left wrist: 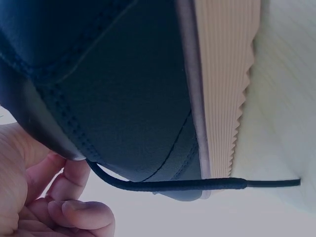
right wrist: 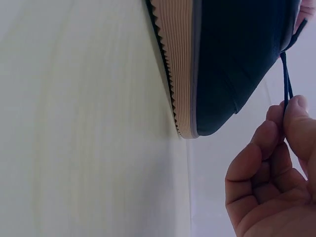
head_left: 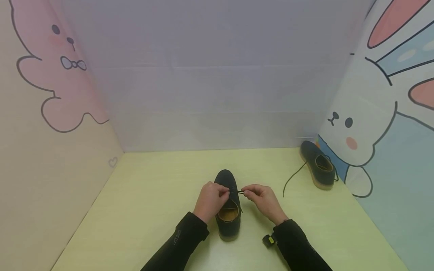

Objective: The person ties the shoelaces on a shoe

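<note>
A dark shoe (head_left: 228,227) stands upright on the table, toe pointing away from me. My left hand (head_left: 211,199) is at its lacing, thumb and fingertips pinching the shoelace; the exact grip is partly hidden. To the shoe's right, my right hand (head_left: 266,203) pinches a doubled strand of the dark shoelace (right wrist: 286,79) between thumb and index finger, a short way off the upper. In the left wrist view, a lace end (left wrist: 197,184) hangs past the shoe's side (left wrist: 133,118) toward the table, beside the left fingers. The ribbed tan sole (right wrist: 173,54) shows in the right wrist view.
A second dark shoe (head_left: 320,169) sits at the back right corner, its loose lace (head_left: 294,175) trailing onto the pale yellow table (head_left: 152,195). White walls with cartoon drawings enclose the table at the left, back and right. A small black device (head_left: 269,241) is by the right cuff.
</note>
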`<act>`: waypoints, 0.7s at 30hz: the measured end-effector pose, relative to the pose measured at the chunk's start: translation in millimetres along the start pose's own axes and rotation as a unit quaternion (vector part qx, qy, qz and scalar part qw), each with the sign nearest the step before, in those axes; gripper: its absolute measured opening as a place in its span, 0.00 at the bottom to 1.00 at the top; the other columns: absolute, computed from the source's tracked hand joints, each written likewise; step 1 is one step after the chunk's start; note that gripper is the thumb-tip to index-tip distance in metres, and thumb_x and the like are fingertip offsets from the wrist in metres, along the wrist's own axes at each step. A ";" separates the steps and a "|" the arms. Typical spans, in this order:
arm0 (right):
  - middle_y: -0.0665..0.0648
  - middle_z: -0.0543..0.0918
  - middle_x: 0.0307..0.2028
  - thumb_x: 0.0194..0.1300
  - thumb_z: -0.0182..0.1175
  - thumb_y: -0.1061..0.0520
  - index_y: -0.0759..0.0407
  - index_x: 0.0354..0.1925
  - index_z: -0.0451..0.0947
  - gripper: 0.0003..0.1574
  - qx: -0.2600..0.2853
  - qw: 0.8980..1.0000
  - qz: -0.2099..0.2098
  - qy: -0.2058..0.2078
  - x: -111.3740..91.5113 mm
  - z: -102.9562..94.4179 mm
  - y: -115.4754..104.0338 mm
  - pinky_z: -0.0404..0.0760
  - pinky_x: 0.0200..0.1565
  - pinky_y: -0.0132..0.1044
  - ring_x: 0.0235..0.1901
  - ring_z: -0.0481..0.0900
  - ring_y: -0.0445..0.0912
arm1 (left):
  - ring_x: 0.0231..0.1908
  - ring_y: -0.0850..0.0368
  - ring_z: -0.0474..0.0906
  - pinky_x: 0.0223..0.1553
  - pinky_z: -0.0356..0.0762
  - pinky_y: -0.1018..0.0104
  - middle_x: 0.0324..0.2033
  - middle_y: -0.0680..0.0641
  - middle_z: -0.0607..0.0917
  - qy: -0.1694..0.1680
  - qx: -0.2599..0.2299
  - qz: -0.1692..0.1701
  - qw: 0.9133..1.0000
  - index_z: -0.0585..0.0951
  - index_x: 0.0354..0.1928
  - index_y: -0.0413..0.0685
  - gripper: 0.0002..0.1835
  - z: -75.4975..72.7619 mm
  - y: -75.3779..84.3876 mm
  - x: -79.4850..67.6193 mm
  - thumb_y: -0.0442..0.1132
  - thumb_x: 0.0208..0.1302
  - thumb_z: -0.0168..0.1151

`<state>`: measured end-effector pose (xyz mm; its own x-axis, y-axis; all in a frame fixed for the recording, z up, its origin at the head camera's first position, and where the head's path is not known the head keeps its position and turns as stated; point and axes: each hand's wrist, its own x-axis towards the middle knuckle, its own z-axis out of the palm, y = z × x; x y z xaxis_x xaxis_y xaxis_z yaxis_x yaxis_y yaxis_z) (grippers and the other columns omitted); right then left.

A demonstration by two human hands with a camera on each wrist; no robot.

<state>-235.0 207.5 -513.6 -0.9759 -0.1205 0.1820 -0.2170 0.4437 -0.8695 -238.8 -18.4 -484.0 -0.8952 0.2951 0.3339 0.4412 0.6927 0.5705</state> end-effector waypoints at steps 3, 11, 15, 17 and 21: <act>0.56 0.92 0.44 0.75 0.66 0.58 0.57 0.48 0.91 0.09 -0.014 1.000 -0.018 0.000 -0.1 0.9 0.5 0.79 0.43 0.32 0.39 0.80 0.39 | 0.29 0.62 0.72 0.29 0.68 0.74 0.34 0.49 0.94 -0.002 0.001 0.010 1.000 0.95 0.40 0.45 0.04 -0.6 -0.8 0.4 0.36 0.67 0.75; 0.54 0.93 0.44 0.74 0.67 0.61 0.55 0.46 0.91 0.08 -0.078 0.995 -0.051 0.030 -1.7 4.8 -4.1 0.82 0.46 0.33 0.43 0.84 0.40 | 0.33 0.57 0.79 0.32 0.73 0.71 0.35 0.48 0.94 -0.009 0.008 0.041 0.999 0.95 0.40 0.44 0.04 -6.5 -2.0 2.2 0.35 0.67 0.75; 0.54 0.93 0.44 0.73 0.67 0.62 0.55 0.46 0.91 0.07 -0.091 0.994 -0.058 0.036 -0.9 5.7 -5.8 0.82 0.46 0.34 0.43 0.85 0.40 | 0.37 0.53 0.84 0.39 0.81 0.65 0.38 0.47 0.94 -0.005 -0.005 0.050 0.999 0.94 0.45 0.44 0.07 -14.2 -5.9 4.4 0.37 0.71 0.72; 0.54 0.93 0.44 0.74 0.67 0.61 0.55 0.46 0.91 0.07 -0.093 0.994 -0.055 0.032 -0.4 6.2 -7.2 0.83 0.47 0.34 0.44 0.85 0.40 | 0.43 0.49 0.86 0.46 0.85 0.58 0.42 0.46 0.94 0.010 -0.013 0.040 0.999 0.93 0.49 0.45 0.09 -21.0 -10.6 7.3 0.38 0.74 0.69; 0.53 0.93 0.45 0.74 0.67 0.61 0.54 0.46 0.91 0.08 -0.098 0.994 -0.042 0.025 0.1 7.4 -8.8 0.83 0.48 0.36 0.46 0.87 0.44 | 0.48 0.46 0.85 0.49 0.85 0.52 0.48 0.45 0.91 0.023 0.012 0.020 0.999 0.89 0.58 0.49 0.14 -33.9 -23.7 17.2 0.38 0.75 0.67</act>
<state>-233.0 197.0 -509.3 -0.9528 -0.1230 0.2775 -0.2943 0.5982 -0.7453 -262.6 -52.1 -466.4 -0.8734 0.2927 0.3893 0.4737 0.6967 0.5388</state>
